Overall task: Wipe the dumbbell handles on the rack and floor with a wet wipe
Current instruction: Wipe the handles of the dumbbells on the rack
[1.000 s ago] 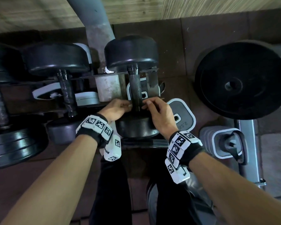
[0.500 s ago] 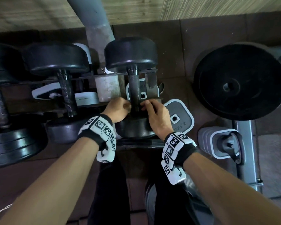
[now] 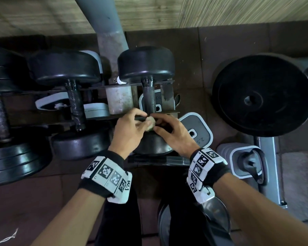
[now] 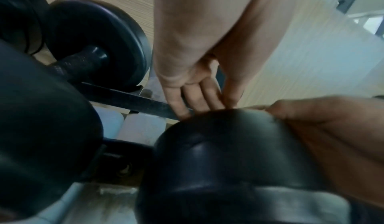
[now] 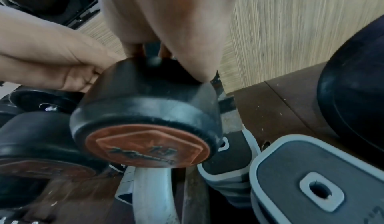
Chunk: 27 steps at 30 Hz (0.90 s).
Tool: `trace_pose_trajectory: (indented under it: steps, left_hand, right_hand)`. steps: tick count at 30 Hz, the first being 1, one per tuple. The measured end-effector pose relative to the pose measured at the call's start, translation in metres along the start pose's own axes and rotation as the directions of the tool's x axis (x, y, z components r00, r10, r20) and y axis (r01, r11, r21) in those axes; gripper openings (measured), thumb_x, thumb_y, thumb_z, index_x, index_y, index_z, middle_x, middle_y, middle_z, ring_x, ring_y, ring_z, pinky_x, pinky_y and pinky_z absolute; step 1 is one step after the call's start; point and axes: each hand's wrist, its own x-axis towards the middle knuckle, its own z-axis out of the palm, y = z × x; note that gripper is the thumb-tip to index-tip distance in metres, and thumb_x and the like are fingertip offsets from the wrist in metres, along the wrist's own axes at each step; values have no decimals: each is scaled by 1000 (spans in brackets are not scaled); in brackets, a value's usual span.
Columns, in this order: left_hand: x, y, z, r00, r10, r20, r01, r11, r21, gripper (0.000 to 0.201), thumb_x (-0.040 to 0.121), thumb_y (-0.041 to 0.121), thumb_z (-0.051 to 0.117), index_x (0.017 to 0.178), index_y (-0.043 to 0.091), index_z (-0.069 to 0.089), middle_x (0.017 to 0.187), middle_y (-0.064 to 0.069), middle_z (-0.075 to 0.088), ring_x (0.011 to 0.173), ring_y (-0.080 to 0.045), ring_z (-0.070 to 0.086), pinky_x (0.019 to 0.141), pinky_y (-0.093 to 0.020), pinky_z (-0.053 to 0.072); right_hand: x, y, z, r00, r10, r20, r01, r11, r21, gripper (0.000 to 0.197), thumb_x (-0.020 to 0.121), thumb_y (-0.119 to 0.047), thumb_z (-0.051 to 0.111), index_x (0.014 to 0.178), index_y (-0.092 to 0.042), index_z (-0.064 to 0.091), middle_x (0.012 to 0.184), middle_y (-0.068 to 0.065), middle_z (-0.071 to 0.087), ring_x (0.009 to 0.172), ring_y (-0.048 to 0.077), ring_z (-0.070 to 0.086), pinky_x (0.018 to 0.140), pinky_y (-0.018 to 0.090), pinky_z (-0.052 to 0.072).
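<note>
A black dumbbell lies on the rack with its knurled handle running away from me between a far head and a near head. Both hands meet over the handle's near end. A crumpled, dirty-white wet wipe sits between them. My left hand pinches it from the left and my right hand pinches it with thumb and forefinger from the right. In the left wrist view the left fingers point down behind the near head. The right wrist view shows that head's orange end cap; the wipe is hidden there.
A second dumbbell rests on the rack to the left, with stacked black plates beyond it. The grey rack post rises behind. A large black plate and small grey plates lie on the floor to the right.
Both hands have come off the sides of the handle and drawn together at its near end. The balled wipe now shows between their fingertips.
</note>
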Motion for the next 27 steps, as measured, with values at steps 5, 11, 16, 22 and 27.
trace_pose_trajectory:
  steps: [5, 11, 16, 22, 27]
  left_hand:
    - [1, -6, 10, 984, -125, -131, 105, 984, -144, 32, 86, 38, 75, 106, 19, 60, 79, 7, 73, 78, -2, 67, 72, -13, 47]
    - [9, -9, 39, 916, -285, -282, 231, 950, -210, 15, 101, 35, 53, 98, 21, 58, 81, 12, 62, 79, -13, 59, 74, -21, 40]
    - [8, -20, 48, 876, -249, -413, 131, 947, -293, 20, 92, 29, 46, 90, 20, 63, 74, 3, 68, 72, -17, 62, 69, -29, 45]
    - [11, -27, 51, 871, -214, -443, 73, 947, -314, 23, 84, 34, 43, 82, 25, 64, 68, 1, 69, 69, -23, 66, 67, -36, 52]
    - [11, -25, 51, 864, -229, -448, 77, 940, -331, 24, 84, 26, 45, 81, 20, 67, 64, 2, 68, 67, -20, 66, 68, -31, 48]
  right_hand:
    - [9, -11, -18, 988, 110, 104, -105, 993, -57, 19, 91, -28, 74, 101, -13, 68, 92, -4, 67, 81, 2, 59, 78, 16, 47]
    - [57, -7, -29, 926, 285, -247, -266, 958, 107, 19, 92, -22, 72, 102, -6, 68, 86, 12, 75, 73, 22, 70, 79, 44, 60]
    - [120, -5, -21, 939, 276, -207, -291, 956, -47, 13, 88, -23, 70, 80, -13, 73, 85, 6, 77, 84, 29, 74, 83, 53, 59]
    - [126, -22, -9, 963, 150, -224, -167, 984, -60, 20, 90, -5, 60, 81, -15, 74, 90, 12, 76, 87, 33, 73, 81, 52, 59]
    - [106, -29, -11, 928, 67, -368, -100, 992, -72, 14, 93, -15, 64, 86, -16, 76, 82, 4, 74, 75, 23, 68, 74, 38, 57]
